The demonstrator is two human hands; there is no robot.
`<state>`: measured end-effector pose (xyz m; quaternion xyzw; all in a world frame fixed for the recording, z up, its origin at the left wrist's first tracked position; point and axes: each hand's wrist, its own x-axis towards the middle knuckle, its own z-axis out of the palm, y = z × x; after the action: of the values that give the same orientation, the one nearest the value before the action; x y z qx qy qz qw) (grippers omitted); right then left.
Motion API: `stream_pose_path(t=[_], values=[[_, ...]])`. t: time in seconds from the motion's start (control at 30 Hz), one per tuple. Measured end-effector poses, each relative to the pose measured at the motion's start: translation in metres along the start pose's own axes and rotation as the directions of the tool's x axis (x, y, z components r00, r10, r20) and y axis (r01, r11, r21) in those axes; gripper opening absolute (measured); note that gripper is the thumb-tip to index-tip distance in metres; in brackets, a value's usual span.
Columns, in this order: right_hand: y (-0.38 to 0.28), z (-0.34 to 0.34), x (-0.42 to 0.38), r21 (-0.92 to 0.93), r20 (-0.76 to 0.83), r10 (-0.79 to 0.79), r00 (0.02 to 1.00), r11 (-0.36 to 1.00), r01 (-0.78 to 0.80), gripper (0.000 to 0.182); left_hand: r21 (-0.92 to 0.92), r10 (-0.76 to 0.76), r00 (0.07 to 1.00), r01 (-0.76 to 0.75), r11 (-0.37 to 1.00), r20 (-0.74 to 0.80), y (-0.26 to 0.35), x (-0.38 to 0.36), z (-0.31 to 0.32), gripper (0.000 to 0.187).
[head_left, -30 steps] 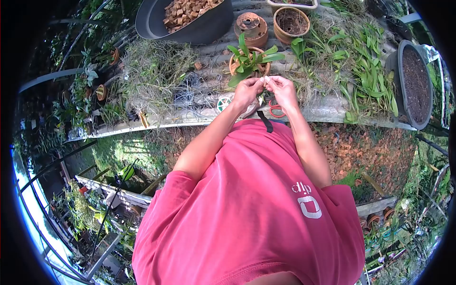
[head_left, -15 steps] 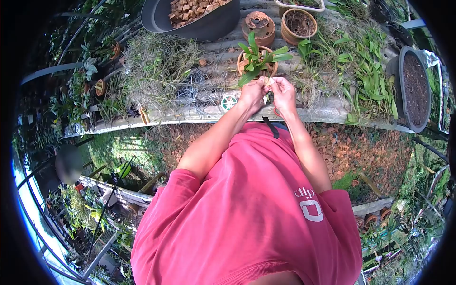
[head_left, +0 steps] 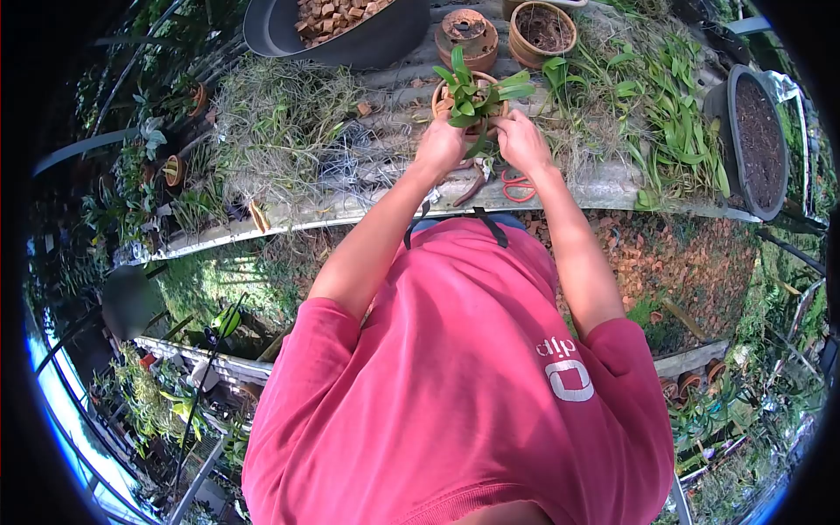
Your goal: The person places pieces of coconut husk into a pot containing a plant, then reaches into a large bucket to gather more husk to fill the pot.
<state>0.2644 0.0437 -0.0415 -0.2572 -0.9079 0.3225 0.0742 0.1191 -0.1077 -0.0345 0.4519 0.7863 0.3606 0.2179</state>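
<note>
A small clay pot (head_left: 439, 98) holds a green leafy plant (head_left: 471, 94) near the middle of the bench. My left hand (head_left: 441, 145) is at the pot's near left side, fingers closed at its rim. On the near right side, my right hand (head_left: 520, 140) reaches to the pot with its fingertips against it, partly behind leaves. Red-handled scissors (head_left: 518, 186) lie below my right hand. A dark curved strip (head_left: 471, 188) is on the bench between my wrists.
A large dark tub (head_left: 376, 42) of brick chunks stands at the back left. Clay pots (head_left: 542, 33) stand behind the plant. Loose green plants (head_left: 678, 122) and a soil-filled tub (head_left: 759, 144) are right; dry roots (head_left: 271, 122) lie left along the bench (head_left: 604, 188).
My hands have moved apart, from pinching a small pale piece together to the two sides of the pot. The scissors now show more fully, and the view has shifted slightly.
</note>
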Motion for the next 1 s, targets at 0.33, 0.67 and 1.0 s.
stream_pose_path(t=[0.33,0.67,1.0], values=[[0.032,0.007,0.022,0.345,0.038,-0.053,0.998,0.938,0.036,0.033,0.231,-0.024,0.997,0.008,0.973,0.067,0.011,0.010,-0.008,0.030],[0.013,0.006,0.030,0.599,0.071,0.031,0.997,0.798,-0.068,0.026,0.081,-0.096,0.983,0.085,0.993,0.157,-0.003,0.022,-0.015,0.039],[0.008,0.012,0.029,-0.187,-0.101,-0.272,0.957,0.950,0.250,0.018,0.107,-0.078,0.979,0.058,0.993,0.187,-0.002,0.023,-0.022,0.030]])
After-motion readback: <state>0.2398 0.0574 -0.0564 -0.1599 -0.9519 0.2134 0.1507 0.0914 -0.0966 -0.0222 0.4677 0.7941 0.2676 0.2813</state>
